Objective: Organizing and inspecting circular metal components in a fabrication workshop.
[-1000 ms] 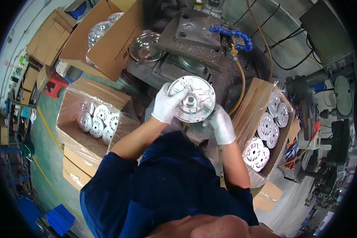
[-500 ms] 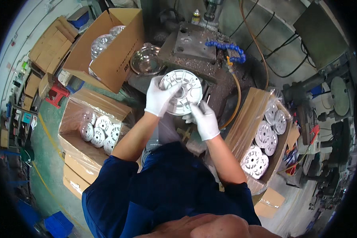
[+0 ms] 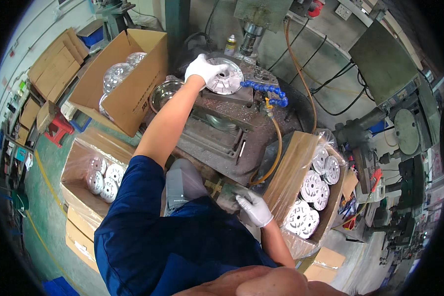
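Note:
A round silvery cast metal disc [image 3: 230,84], with ribs and a hub hole, rests on the flat plate of the machine's bed. My left hand [image 3: 203,69], in a white glove, reaches far forward and grips the disc's left edge, thumb lying over its face. Down near my lap is my right hand [image 3: 255,208], also gloved, its fingers loosely apart and no object visible in them. The machine's spindle [image 3: 251,38] stands above and behind the disc. Just right of the disc lies a blue segmented hose [image 3: 266,89].
Left of the bed sits a shiny metal bowl [image 3: 164,93], beside a tall carton [image 3: 133,91] of shiny round parts. Plastic-lined cartons of discs flank me, one left [image 3: 74,165] and one right [image 3: 287,172]. A spray can [image 3: 230,45] stands behind the bed.
The disc has gone from in front of me, held in both hands, forward onto the machine bed with my left hand. My right hand has let go and dropped back toward my lap.

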Demonstrator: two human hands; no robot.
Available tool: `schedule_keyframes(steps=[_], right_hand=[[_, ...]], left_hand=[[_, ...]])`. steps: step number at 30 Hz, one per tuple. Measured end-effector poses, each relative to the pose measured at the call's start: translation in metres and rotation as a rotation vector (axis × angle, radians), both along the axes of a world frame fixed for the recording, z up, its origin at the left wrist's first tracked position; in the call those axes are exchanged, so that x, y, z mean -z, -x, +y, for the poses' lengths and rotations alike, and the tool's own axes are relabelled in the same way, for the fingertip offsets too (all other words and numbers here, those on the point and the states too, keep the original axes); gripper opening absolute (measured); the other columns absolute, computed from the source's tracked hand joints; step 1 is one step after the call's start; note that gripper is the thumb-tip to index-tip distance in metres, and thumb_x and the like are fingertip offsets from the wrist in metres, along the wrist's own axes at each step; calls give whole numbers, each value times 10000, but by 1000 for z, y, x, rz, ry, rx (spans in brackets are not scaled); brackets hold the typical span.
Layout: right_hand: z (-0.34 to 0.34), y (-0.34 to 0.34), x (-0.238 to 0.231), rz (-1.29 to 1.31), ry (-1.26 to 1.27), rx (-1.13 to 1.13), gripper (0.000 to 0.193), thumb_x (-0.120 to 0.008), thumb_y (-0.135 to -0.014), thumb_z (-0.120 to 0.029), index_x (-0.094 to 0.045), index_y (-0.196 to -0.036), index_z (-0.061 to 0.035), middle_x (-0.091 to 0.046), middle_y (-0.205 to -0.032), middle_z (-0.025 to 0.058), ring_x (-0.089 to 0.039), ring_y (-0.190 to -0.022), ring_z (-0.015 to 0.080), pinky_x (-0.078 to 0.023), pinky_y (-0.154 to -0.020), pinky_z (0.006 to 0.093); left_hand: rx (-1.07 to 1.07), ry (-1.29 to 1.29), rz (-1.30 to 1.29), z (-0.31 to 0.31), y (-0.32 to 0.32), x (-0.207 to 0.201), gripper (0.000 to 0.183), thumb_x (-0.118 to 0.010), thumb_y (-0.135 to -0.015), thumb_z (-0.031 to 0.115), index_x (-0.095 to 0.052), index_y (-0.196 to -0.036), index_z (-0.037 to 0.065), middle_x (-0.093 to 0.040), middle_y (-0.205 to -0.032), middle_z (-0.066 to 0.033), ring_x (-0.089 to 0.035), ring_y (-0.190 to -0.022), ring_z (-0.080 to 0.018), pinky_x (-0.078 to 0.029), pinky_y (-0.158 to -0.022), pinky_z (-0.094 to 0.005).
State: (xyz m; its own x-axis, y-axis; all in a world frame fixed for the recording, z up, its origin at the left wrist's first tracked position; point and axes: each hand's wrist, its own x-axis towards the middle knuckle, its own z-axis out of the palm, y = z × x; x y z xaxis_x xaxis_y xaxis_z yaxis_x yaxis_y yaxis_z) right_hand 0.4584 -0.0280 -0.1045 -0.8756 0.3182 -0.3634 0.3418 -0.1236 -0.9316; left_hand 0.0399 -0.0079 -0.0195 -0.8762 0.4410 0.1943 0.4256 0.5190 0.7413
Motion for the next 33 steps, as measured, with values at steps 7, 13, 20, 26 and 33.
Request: schedule_keyframes(steps=[7,13,20,26,33], right_hand=[[10,-25,20,-10,29,100,319,-579,-952,-188,-563,-1191,25,-625,-1025,48,-563,-898,108,-464,-791,255],[12,-29,23,-10,-77,86,314,-568,-957,-191,-565,-1181,28,-641,-1020,61,-565,-904,119,-456,-803,261],[17,-29,26,6,-80,112,305,-585,-950,-210,-580,-1143,27,-646,-989,55,-550,-868,104,-456,-744,250],[14,-26,18,8,-70,109,325,-584,-950,-208,-562,-1172,28,-643,-1019,66,-573,-869,113,-464,-747,253],[16,-42,23,-22,-79,85,342,-535,-968,-169,-524,-1259,10,-638,-1061,93,-589,-918,140,-477,-828,275]], left_hand=[[123,300,-11,5,13,-5,912,-620,-670,707,-596,-1171,-54,-607,-1161,-264,-581,-1123,-343,-455,-941,-367],[85,318,-62,-1,15,1,913,-584,-673,748,-624,-1152,-28,-614,-1182,-224,-590,-1117,-332,-458,-945,-368],[76,383,-96,3,10,-5,914,-593,-676,733,-620,-1147,-50,-615,-1159,-245,-594,-1110,-335,-462,-935,-369],[103,295,5,6,21,6,888,-607,-677,713,-637,-1103,-65,-626,-1111,-270,-603,-1080,-357,-471,-914,-368],[138,298,-50,5,23,6,840,-608,-694,706,-667,-1031,-61,-645,-1052,-270,-626,-1024,-367,-483,-879,-386]])
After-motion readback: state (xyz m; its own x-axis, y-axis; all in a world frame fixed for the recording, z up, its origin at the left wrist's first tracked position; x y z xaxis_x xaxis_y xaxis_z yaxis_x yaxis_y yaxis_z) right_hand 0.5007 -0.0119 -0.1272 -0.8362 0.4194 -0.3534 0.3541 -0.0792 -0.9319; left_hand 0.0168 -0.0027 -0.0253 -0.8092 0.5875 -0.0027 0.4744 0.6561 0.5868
